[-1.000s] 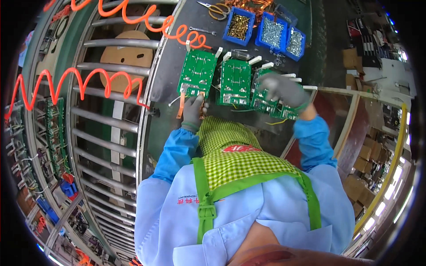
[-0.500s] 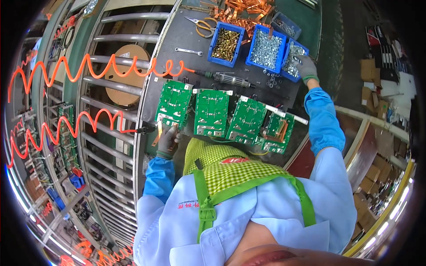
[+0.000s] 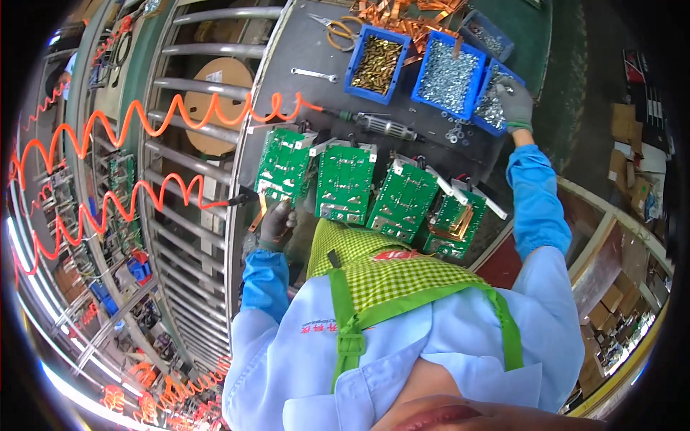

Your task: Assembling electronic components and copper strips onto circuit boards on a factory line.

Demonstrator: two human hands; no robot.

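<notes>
My gloved left hand (image 3: 275,224) is closed at the near edge of the leftmost green circuit board (image 3: 284,165). A copper strip (image 3: 258,215) sticks out on its left side; the fingers partly hide what they grip. Over at the far right, my gloved right hand (image 3: 516,104) reaches into a blue bin (image 3: 491,130) of small silver hardware (image 3: 491,108). Its fingers are bent together among the pieces, and what they pinch is hidden. Further green boards stand in a row: a second board (image 3: 345,179), a third board (image 3: 402,194), and a fourth board (image 3: 467,233) carrying copper strips (image 3: 458,221).
Behind the boards lies a power screwdriver (image 3: 386,126) on an orange coiled hose (image 3: 215,108). Bins of brass parts (image 3: 377,63) and silver parts (image 3: 447,75) stand farther back, near scissors (image 3: 336,34), a wrench (image 3: 314,75) and piled copper strips (image 3: 410,14). Rollers (image 3: 194,129) run on the left.
The whole view has shifted slightly, so the table appears farther right. My right hand stays over the right bin, its fingers more bent now. My left hand keeps its place at the leftmost board.
</notes>
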